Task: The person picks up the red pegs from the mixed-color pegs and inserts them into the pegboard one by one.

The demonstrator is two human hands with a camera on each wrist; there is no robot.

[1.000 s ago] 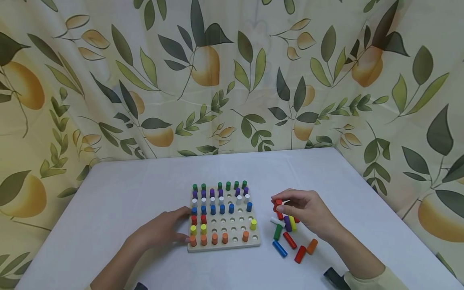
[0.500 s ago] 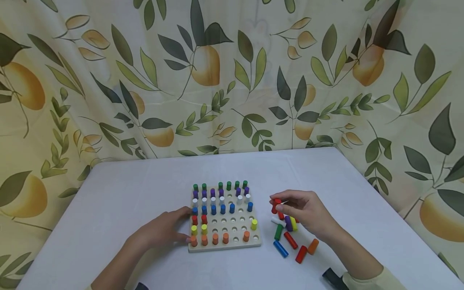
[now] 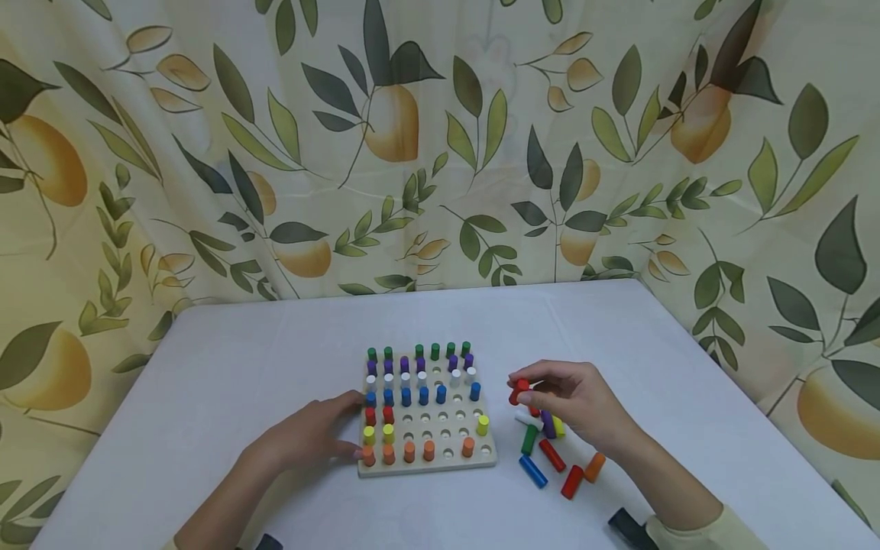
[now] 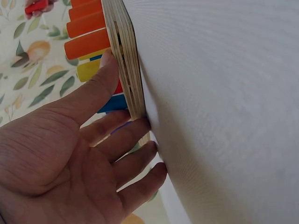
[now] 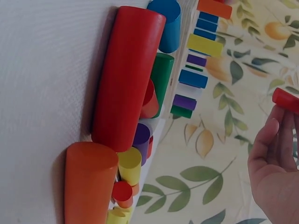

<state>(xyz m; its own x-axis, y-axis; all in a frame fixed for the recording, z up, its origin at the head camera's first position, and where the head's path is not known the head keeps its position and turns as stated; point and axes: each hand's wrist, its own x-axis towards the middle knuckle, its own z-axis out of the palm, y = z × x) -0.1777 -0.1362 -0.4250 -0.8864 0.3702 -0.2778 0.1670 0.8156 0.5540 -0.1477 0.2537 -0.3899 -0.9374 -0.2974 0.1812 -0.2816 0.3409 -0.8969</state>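
Red peg (image 3: 523,386), pinched between thumb and fingers of the right hand (image 3: 576,399) above the counter (image 3: 275,344), a little nearer the board (image 3: 450,467) than a second ago. The left hand (image 3: 309,431), unmoved, lies relaxed, thumb spread from fingers, touching the board's left edge. Loose pegs (image 3: 551,455) lie right of the board; patterned cloth (image 3: 481,206) hangs behind.

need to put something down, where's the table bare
Bare table: in front of the pegboard, between the forearms, and behind it, up to the curtain. Crowded: right of the pegboard, with loose pegs by the right hand, and its left edge, touched by the left hand.
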